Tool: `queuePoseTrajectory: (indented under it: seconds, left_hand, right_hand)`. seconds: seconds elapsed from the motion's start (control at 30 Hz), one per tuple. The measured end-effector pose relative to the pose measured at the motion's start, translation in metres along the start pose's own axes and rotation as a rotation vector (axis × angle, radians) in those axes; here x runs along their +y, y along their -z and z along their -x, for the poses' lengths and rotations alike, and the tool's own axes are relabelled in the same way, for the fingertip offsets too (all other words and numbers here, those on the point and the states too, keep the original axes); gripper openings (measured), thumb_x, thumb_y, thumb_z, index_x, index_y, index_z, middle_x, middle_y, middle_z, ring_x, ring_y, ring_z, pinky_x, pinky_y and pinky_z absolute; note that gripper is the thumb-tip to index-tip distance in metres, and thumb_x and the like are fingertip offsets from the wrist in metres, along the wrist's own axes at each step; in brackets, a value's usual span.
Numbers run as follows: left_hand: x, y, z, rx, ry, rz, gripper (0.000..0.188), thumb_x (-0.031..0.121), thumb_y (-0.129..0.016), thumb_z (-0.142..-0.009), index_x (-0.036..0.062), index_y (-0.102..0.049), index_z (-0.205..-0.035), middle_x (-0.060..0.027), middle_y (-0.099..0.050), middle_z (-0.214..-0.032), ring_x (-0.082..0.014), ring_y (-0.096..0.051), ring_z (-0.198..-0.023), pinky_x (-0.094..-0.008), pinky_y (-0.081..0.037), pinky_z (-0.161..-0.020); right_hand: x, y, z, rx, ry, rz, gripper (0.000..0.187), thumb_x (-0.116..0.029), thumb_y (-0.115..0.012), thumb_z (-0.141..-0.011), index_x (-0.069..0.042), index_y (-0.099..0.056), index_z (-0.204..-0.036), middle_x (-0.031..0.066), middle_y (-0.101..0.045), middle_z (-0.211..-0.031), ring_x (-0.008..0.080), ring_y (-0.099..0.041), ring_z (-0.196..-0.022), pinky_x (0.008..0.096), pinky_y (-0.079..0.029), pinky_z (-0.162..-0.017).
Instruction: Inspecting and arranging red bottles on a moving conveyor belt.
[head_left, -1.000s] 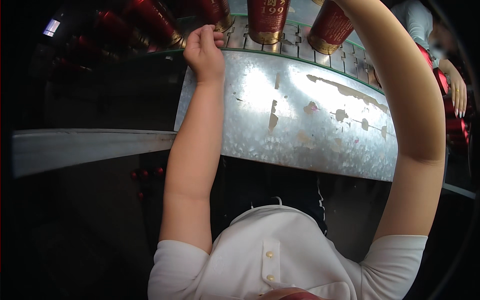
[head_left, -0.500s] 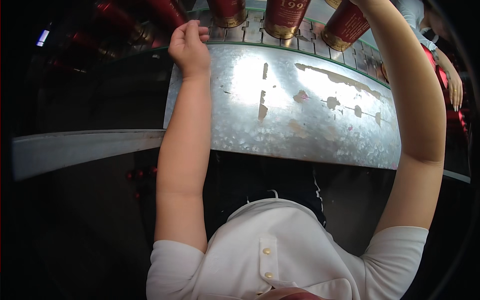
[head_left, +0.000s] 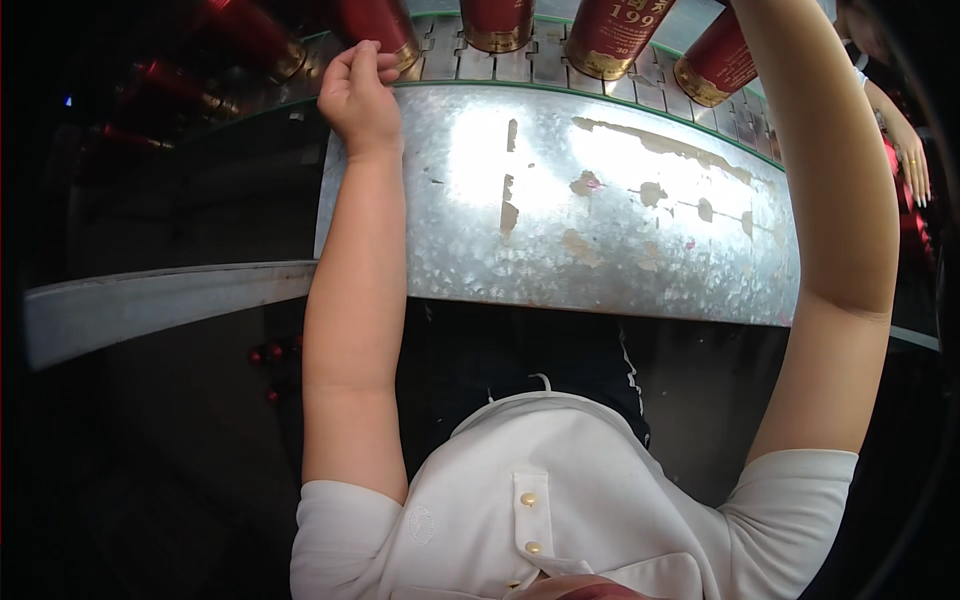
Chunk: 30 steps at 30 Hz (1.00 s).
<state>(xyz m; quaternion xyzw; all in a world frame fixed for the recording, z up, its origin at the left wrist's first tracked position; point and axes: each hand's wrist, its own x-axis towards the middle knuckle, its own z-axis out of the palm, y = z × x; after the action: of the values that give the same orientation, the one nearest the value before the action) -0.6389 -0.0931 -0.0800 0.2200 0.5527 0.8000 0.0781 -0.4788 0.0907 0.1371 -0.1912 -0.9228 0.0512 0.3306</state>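
Left hand [head_left: 360, 95] touching upright red canister [head_left: 378, 25], long axis vertical

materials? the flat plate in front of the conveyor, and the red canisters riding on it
Plate: looks like galvanised sheet metal, dull silver and mottled, with patches where a coating has flaked off. Red canisters: glossy red wall with a gold bottom rim; could be printed tin or coated card, the view doesn't settle which.

The left hand [head_left: 362, 92] was curled at the edge of a belt [head_left: 520, 62], touching a red can [head_left: 378, 28] with a gold rim. More red cans [head_left: 612, 35] stood in a row on the belt. A scratched silver surface [head_left: 560, 210] lay below. The right arm [head_left: 830, 200] reached up, its hand out of sight.
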Motion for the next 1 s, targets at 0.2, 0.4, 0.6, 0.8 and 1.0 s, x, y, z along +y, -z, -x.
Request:
queuePoseTrajectory:
  seconds: [0.2,0.4,0.6,0.8,1.0]
  left_hand:
    - [0.001,-0.001,0.003,0.024,0.022,-0.010,0.019,0.020,-0.062,-0.101,0.0029,-0.068,-0.101,-0.0043,-0.072,-0.084,-0.0087,-0.064,-0.068,-0.0213,-0.046,-0.058]
    - [0.001,-0.001,0.003,0.007,0.013,0.032,0.018,0.020,-0.066,-0.098,0.0020,-0.067,-0.098,-0.0050,-0.071,-0.082,-0.0088,-0.061,-0.067,-0.0220,-0.044,-0.059]
    - [0.001,0.003,0.006,0.002,0.015,0.035,0.019,0.020,-0.066,-0.098,0.0015,-0.066,-0.098,-0.0054,-0.070,-0.082,-0.0091,-0.061,-0.068,-0.0218,-0.044,-0.056]
    - [0.001,0.000,0.009,-0.001,0.011,-0.021,0.020,0.021,-0.062,-0.101,0.0024,-0.068,-0.102,-0.0043,-0.072,-0.084,-0.0085,-0.063,-0.068,-0.0206,-0.045,-0.059]
    - [-0.002,-0.004,0.007,0.011,0.004,-0.007,0.019,0.021,-0.064,-0.101,0.0027,-0.069,-0.101,-0.0043,-0.073,-0.084,-0.0087,-0.063,-0.068,-0.0212,-0.046,-0.059]
  right_hand:
    - [-0.003,-0.018,-0.007,-0.219,-0.029,0.003,0.032,-0.023,-0.069,-0.094,-0.001,-0.074,-0.116,0.0211,-0.075,-0.111,0.0313,-0.072,-0.103,0.0398,-0.055,-0.094]
    - [-0.011,0.003,0.010,-0.190,-0.101,0.118,0.029,-0.025,-0.076,-0.089,0.002,-0.077,-0.098,0.0224,-0.075,-0.093,0.0325,-0.074,-0.088,0.0400,-0.057,-0.083]
    - [-0.008,0.011,0.021,-0.120,-0.094,0.434,0.039,-0.034,-0.081,-0.085,0.004,-0.075,-0.082,0.0252,-0.072,-0.087,0.0378,-0.072,-0.088,0.0435,-0.056,-0.082]
    - [0.000,0.011,0.035,0.021,0.079,0.491,0.045,-0.032,-0.073,-0.092,0.005,-0.069,-0.116,0.0255,-0.072,-0.109,0.0365,-0.071,-0.101,0.0419,-0.057,-0.090]
    - [-0.024,0.001,0.024,-0.260,0.110,0.087,0.038,-0.027,-0.066,-0.098,0.000,-0.069,-0.124,0.0225,-0.072,-0.118,0.0313,-0.071,-0.109,0.0400,-0.055,-0.096]
